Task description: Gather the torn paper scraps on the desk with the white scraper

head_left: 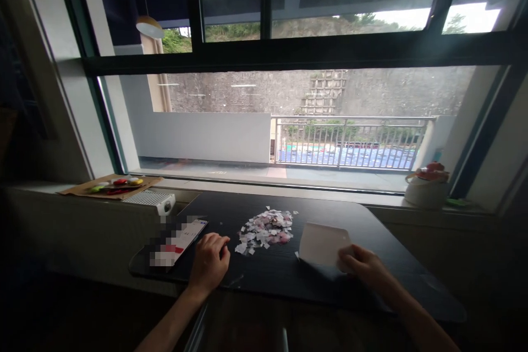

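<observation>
Right hand point(363, 267) clamped on white flat plastic scraper point(324, 243), edge on dark worktop point(412, 264). Left hand point(210, 261) loosely curled, empty, beside pile of white-pink paper scraps point(267, 229). Judged step: gathering scraps; next move needs low sweep toward pile.

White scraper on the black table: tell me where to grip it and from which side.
Grip the scraper at its near right corner, coming from the right, as the right hand does. It is a thin flat card tilted on the table, so that edge leaves the long left edge free toward the paper scraps.
</observation>
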Demonstrator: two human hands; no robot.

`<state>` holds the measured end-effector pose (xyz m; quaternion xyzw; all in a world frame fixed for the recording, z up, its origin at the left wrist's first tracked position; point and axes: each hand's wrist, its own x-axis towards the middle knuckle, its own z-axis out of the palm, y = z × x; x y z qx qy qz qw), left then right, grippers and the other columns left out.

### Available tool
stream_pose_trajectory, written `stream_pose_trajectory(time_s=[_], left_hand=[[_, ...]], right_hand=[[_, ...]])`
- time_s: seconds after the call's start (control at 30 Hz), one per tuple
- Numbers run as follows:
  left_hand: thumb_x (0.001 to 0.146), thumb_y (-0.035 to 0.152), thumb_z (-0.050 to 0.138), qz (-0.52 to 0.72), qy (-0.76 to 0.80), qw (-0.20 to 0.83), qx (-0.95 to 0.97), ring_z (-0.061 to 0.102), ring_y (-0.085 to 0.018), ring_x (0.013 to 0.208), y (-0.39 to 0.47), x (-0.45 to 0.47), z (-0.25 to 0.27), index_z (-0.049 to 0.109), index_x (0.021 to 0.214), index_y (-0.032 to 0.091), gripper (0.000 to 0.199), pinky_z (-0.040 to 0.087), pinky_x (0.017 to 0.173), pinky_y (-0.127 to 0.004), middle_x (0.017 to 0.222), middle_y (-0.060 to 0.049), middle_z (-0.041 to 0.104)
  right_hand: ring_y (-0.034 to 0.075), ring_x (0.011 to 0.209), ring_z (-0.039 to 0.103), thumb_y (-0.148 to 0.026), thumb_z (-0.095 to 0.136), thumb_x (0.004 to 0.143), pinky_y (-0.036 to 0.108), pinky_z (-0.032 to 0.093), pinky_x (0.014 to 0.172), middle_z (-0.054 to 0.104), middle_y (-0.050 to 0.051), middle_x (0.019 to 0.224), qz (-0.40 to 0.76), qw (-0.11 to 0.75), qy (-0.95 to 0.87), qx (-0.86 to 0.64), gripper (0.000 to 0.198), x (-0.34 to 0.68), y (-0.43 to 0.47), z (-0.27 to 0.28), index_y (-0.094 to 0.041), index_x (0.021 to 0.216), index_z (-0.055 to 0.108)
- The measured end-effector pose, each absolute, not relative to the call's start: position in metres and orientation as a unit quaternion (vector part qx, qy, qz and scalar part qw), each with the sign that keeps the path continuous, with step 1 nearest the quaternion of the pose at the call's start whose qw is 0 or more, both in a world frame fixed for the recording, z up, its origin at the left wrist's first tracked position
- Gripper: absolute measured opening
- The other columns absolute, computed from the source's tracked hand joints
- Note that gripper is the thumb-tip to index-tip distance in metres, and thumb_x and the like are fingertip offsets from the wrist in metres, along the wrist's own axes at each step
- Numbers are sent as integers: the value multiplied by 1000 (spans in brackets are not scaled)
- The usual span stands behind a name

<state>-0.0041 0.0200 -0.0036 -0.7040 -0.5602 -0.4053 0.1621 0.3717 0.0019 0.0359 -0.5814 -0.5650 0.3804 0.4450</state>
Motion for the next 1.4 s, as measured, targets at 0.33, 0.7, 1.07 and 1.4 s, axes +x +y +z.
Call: stream_pose_trajectory(time_s=[0.33,0.7,1.07,1.4], left_hand=[[75,18,46,-409,-559,171,-701,58,-25,90,21,-7,-4,65,84,20,22,46,81,-41,84,-6,67],[75,20,46,-403,-559,174,-703,59,-26,90,22,-8,-4,66,85,20,22,47,79,-41,84,-7,67],[75,23,46,-401,-551,186,-708,59,-24,88,24,-12,-5,66,83,21,22,47,79,-39,83,-6,68],[74,23,45,-396,-560,172,-707,59,-25,90,23,-12,-4,66,84,20,24,47,80,-41,84,-6,68]], right_hand=[[15,60,59,-38,60,60,26,47,52,62,-1,67,405,444,-555,-576,25,369,23,42,-17,73,60],[10,50,54,-29,67,56,21,44,47,62,-2,57,498,313,-577,-567,19,370,25,53,-13,66,63],[10,54,56,-33,70,62,18,44,48,65,0,64,566,287,-574,-516,28,400,-13,63,-12,80,70],[10,51,55,-33,71,58,19,43,46,65,0,63,543,317,-564,-536,30,398,-17,59,-11,78,68]])
